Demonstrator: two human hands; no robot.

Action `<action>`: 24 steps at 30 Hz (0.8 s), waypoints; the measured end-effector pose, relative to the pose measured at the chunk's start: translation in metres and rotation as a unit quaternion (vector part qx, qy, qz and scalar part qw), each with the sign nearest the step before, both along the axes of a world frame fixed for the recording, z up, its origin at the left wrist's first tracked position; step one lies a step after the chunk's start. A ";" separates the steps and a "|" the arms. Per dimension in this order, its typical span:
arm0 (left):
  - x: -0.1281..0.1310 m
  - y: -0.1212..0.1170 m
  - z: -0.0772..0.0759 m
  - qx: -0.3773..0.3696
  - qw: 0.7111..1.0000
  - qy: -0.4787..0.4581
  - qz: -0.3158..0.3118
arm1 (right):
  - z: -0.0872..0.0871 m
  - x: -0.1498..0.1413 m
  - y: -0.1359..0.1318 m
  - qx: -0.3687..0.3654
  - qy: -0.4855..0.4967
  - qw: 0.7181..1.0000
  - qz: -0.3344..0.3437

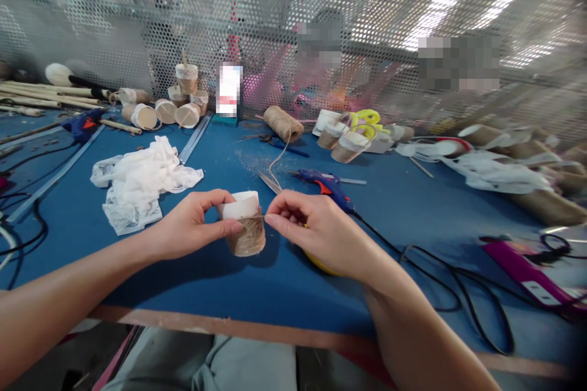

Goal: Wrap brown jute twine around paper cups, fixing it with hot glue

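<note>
My left hand [197,223] grips a small cup [250,235], white at the rim and brown and bark-like below, tilted just above the table. Pinched in my right hand [312,223] is a strand of twine [275,171] that meets the cup where white and brown join. From there the strand runs back to a twine spool [283,124] lying on its side. Scissors [270,182] lie under my right hand, their blades showing and a yellow handle partly hidden. Beyond that hand rests a blue glue gun [328,186] with an orange trigger.
Crumpled white lace fabric [142,177] lies at left. Similar cups [187,79] are stacked behind it, beside a phone [228,90]. More cups [351,145] and yellow scissors handles [365,117] stand at back right. A purple power strip [527,275] and black cables [458,275] occupy the right side.
</note>
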State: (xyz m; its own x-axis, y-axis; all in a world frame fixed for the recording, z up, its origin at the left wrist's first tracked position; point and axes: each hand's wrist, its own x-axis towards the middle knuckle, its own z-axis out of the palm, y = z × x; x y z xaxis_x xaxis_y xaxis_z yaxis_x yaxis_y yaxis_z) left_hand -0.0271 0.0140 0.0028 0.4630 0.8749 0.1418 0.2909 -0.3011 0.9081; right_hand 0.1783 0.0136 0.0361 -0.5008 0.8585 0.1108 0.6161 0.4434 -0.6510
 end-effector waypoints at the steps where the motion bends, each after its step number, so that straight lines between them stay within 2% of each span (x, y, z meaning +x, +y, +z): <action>1: 0.000 0.000 0.000 0.004 1.000 0.004 0.000 | 0.000 0.000 0.000 -0.001 -0.001 1.000 0.002; 5: -0.001 0.001 -0.001 0.022 0.999 0.025 0.016 | 0.001 0.002 0.000 -0.032 -0.034 0.997 0.055; 8: -0.001 0.001 -0.002 0.059 0.996 0.052 0.038 | -0.002 0.002 0.003 -0.029 -0.054 0.995 0.082; 11: -0.002 0.001 -0.005 0.135 0.986 0.078 0.052 | -0.007 0.000 0.005 -0.032 -0.049 0.995 0.076; 15: -0.004 0.001 -0.011 0.231 0.965 0.088 0.084 | -0.010 -0.004 0.007 -0.117 -0.007 0.992 0.047; 18: -0.005 0.003 -0.014 0.255 0.959 0.075 0.099 | -0.004 0.002 0.015 -0.136 0.005 0.990 -0.031; 21: -0.005 0.003 -0.014 0.270 0.955 0.054 0.107 | 0.004 0.025 0.035 -0.054 -0.036 0.982 -0.179; 24: -0.005 0.002 -0.012 0.275 0.954 0.041 0.109 | 0.002 0.060 0.059 0.003 -0.090 0.954 -0.284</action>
State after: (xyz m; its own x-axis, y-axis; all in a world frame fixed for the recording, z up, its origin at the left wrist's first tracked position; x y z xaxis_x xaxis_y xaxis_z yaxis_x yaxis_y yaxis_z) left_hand -0.0321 0.0159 -0.0093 0.3076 0.7555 0.5785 0.4646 -0.6498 0.6016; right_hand 0.2382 0.0726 0.0379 0.0345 0.9968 0.0720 0.8600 0.0071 -0.5102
